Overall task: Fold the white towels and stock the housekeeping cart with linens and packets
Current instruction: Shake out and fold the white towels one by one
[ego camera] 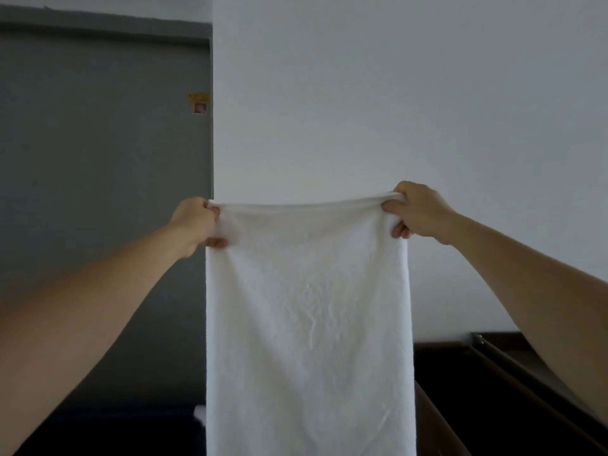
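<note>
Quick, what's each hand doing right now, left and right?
Left hand: closed, gripping the top left corner of the white towel.
Right hand: closed, gripping the towel's top right corner.

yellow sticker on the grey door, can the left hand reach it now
Probably not: the left hand grips a top corner of the white towel, shared with the right hand. Nothing blocks the yellow sticker, but its distance is unclear.
</note>
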The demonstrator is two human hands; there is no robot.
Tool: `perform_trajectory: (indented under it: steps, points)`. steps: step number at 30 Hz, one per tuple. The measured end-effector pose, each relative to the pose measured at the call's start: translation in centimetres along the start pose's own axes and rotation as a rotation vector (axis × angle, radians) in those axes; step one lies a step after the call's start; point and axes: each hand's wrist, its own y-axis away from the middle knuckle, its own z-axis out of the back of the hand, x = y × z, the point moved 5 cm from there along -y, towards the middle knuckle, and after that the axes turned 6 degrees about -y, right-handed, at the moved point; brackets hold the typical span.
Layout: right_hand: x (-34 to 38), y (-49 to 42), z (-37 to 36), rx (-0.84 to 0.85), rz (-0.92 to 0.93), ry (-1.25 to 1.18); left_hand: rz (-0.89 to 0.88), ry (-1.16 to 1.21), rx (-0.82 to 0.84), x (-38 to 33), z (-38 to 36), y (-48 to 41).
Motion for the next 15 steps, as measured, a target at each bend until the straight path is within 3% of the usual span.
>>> perform_trajectory:
  steps: [7,15]
  points:
    - [0.1,-3.3,2.0,-0.349,0.183,-0.032,-0.204,0.05,-0.206,-5.2,-1.4,-2.7]
    - [-1.9,-2.5,2.1,-0.285,0.253,-0.098,-0.228,0.055,-0.153,-3.9,-0.5,-1.6]
